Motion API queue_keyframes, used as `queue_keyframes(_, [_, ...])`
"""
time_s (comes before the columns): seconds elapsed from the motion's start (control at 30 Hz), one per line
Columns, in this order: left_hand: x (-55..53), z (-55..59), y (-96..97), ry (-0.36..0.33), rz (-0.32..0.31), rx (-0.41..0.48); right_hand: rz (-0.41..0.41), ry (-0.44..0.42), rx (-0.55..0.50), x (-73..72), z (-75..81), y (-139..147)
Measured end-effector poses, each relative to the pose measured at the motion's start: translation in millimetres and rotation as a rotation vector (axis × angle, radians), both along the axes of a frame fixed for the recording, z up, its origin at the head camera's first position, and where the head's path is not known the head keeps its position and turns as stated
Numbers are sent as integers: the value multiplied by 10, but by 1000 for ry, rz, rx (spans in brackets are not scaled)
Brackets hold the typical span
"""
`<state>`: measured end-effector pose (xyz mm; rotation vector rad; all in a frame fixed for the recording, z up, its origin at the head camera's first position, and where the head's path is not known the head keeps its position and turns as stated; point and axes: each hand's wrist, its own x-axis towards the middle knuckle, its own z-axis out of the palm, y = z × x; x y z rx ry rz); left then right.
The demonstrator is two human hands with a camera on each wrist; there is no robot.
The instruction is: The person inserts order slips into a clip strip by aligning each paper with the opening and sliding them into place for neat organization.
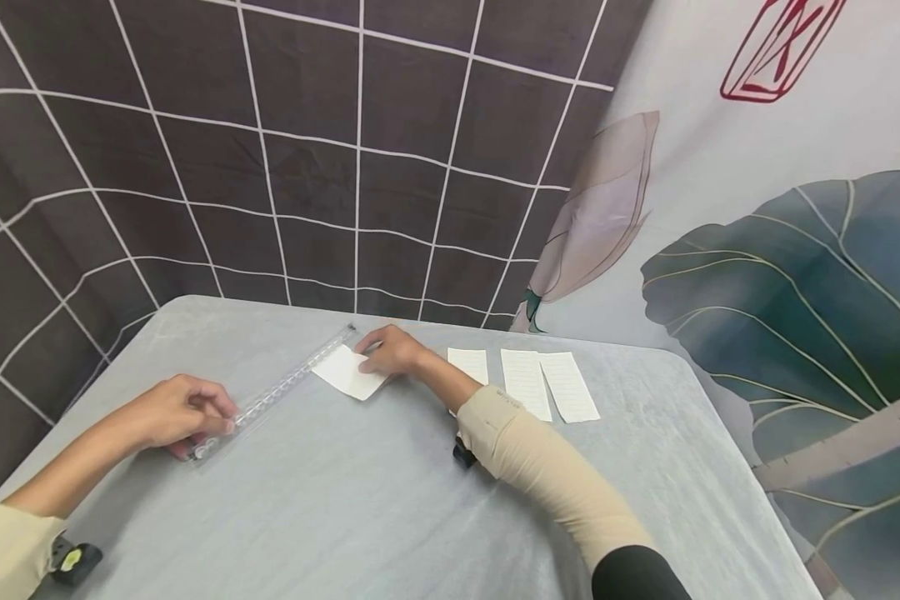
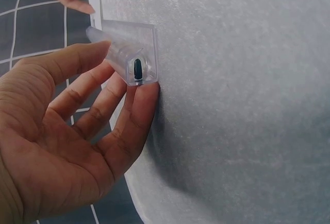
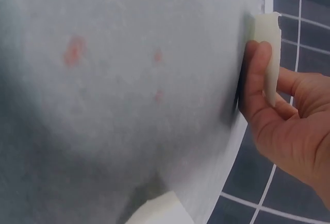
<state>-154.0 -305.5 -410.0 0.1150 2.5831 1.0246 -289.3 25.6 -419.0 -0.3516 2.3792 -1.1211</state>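
My left hand (image 1: 180,412) holds the near end of a long clear plastic strip (image 1: 288,382) with a row of ring-like shapes along it. In the left wrist view its thumb and fingers lie around the strip's angled end (image 2: 147,41), where a dark spot shows inside. Near the strip's far end, my right hand (image 1: 392,348) pinches a small white sheet of paper (image 1: 342,375). One edge of the sheet overlaps the strip in the head view. From the right wrist, the paper (image 3: 273,54) appears slightly bent between thumb and fingers.
Three lined paper sheets lie right of the right hand: one partly behind the forearm (image 1: 468,362), two side by side (image 1: 523,383). A grey cloth covers the table (image 1: 330,517). A dark gridded curtain (image 1: 307,175) hangs behind, with a leaf-patterned one at right.
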Motion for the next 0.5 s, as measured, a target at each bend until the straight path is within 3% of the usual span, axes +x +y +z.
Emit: queue_keyframes(0.5, [0, -8, 7, 4, 8, -5, 63, 10, 14, 251, 19, -251])
